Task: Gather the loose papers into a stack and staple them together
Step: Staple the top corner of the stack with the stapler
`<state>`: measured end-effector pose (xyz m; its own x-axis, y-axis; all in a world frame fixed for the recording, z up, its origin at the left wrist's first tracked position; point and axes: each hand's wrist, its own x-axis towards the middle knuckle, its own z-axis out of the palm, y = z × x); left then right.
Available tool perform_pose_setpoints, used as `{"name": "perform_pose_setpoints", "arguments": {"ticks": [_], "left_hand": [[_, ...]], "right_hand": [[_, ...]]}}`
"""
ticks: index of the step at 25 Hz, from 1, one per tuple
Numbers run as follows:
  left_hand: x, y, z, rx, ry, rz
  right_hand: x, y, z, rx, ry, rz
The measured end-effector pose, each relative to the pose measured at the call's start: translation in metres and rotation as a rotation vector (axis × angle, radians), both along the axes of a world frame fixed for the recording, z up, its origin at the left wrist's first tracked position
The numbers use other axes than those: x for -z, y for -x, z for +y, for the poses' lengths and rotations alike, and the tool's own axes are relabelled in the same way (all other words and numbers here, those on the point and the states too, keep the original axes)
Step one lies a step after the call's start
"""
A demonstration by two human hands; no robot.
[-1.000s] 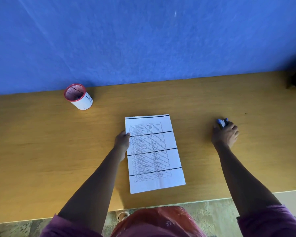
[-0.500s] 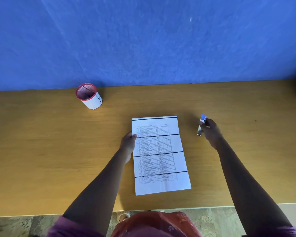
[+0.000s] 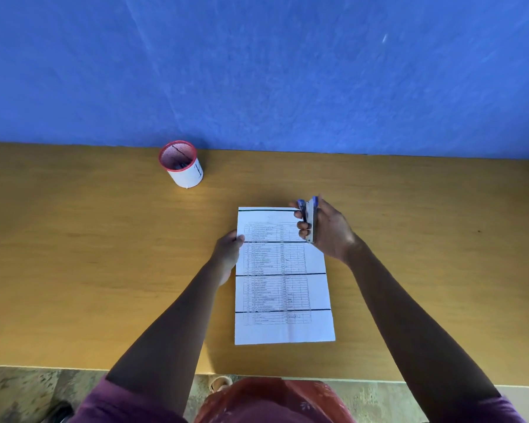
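Observation:
A white stack of papers with a printed table and black cross lines lies lengthwise on the wooden table. My left hand rests on the stack's left edge, thumb on the sheet, pinning it down. My right hand holds a small blue and silver stapler upright over the stack's far right corner. The stapler hovers above the paper, and I cannot tell whether its jaws touch the sheets.
A white pen cup with a red rim stands at the table's back edge, left of the papers, against a blue wall. The table's near edge runs just above my lap, with patterned floor below.
My right hand picked the stapler up from the table on the right and carried it left to the stack's far right corner. My left hand stayed on the left edge.

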<state>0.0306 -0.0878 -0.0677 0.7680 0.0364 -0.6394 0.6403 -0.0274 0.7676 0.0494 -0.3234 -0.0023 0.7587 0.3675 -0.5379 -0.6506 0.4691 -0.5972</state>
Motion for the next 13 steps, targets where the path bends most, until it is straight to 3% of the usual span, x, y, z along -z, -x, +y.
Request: {"name": "perform_pose_setpoints", "arguments": {"ticks": [3, 9, 13], "left_hand": [[-0.001, 0.000, 0.003, -0.007, 0.040, 0.026], [0.001, 0.000, -0.003, -0.061, 0.062, 0.003], [0.001, -0.001, -0.003, -0.051, 0.050, -0.001]], "right_hand": [[0.003, -0.008, 0.015, -0.086, 0.126, -0.072], [0.003, -0.023, 0.038, -0.311, 0.869, -0.479], [-0.004, -0.040, 0.050, -0.599, 1.297, -0.831]]}}
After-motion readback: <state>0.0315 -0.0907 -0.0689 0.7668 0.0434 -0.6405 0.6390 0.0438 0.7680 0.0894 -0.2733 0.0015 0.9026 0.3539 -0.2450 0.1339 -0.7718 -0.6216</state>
